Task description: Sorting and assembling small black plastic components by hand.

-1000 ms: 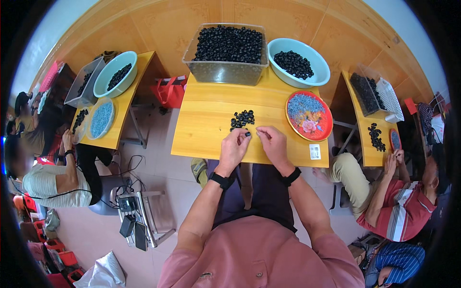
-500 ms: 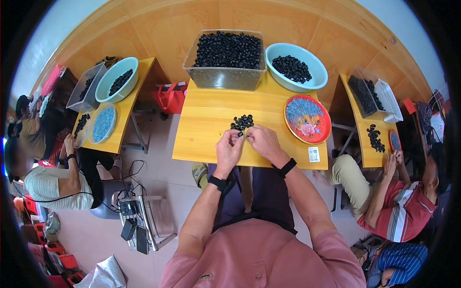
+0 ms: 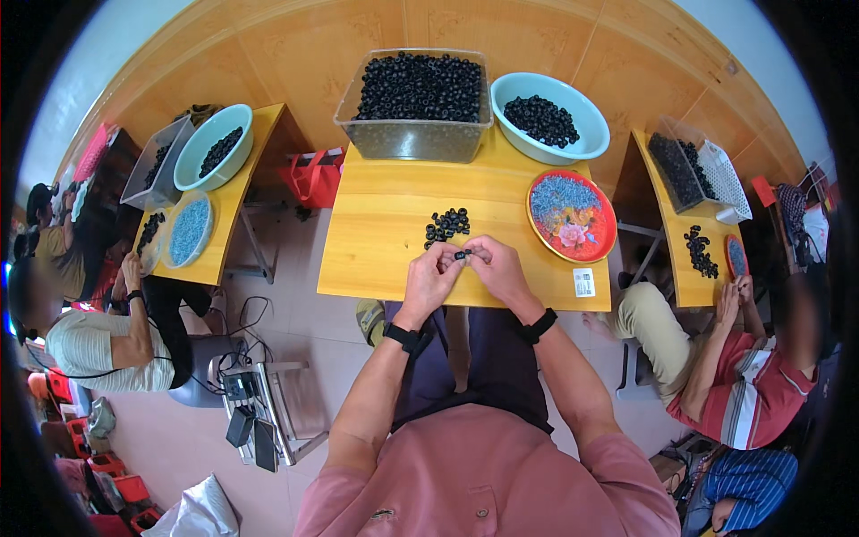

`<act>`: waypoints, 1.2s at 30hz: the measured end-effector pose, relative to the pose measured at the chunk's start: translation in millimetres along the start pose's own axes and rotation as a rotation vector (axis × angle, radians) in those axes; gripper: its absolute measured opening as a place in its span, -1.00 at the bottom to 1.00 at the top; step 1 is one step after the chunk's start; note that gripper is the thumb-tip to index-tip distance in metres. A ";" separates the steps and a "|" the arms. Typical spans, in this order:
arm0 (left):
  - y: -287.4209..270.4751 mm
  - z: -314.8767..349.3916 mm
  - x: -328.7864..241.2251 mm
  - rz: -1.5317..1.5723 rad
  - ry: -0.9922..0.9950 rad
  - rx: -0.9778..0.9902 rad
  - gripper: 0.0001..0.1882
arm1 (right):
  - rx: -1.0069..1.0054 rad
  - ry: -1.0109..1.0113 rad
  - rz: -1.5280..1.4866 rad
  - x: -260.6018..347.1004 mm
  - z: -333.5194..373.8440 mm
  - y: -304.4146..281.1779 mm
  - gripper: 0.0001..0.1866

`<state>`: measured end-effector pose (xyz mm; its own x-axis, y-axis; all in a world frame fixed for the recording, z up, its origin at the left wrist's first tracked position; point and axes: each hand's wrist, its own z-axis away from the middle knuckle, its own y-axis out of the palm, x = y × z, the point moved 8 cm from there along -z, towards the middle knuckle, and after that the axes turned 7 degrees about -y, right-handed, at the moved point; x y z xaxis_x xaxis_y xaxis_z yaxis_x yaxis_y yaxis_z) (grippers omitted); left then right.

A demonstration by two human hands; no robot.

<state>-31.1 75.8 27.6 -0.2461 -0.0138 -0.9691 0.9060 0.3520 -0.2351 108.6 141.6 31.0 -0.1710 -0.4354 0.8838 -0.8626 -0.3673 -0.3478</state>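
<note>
Between the fingertips of both hands is a small black round part (image 3: 462, 255), held just above the table's front edge. My left hand (image 3: 432, 279) pinches it from the left. My right hand (image 3: 497, 270) closes on it from the right; whether a smaller piece is in those fingers I cannot make out. Right beyond my hands, a loose pile of the same black parts (image 3: 446, 225) lies on the yellow table (image 3: 376, 242). To the right, a red flowered tray (image 3: 601, 246) carries many small, thin blue-grey pieces (image 3: 565, 195).
A clear bin (image 3: 412, 143) full of black parts stands at the table's back, beside a light-blue basin (image 3: 595, 148) holding more. A white label (image 3: 584, 283) is near the front right corner. Co-workers sit at side tables left (image 3: 234, 192) and right (image 3: 667, 219).
My hands have come together around the black part, the right hand shifting slightly right and lower. The whole view has shifted slightly.
</note>
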 end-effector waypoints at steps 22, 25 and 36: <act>2.7 4.7 -10.3 -0.053 0.089 0.039 -0.79 | -0.037 -0.267 0.299 44.2 13.5 -12.4 -0.88; 3.0 3.8 -12.4 -0.086 0.091 0.056 -0.80 | -0.005 -0.286 0.312 44.7 11.5 -12.5 -0.89; 5.2 2.4 -2.7 -0.017 -0.011 0.093 -0.79 | -0.044 -0.275 0.381 46.0 8.1 -12.1 -0.88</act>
<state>-24.9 75.4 28.9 -0.2583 -0.0296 -0.9656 0.9299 0.2633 -0.2568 115.0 119.3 73.3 -0.3519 -0.7358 0.5786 -0.7837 -0.1064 -0.6120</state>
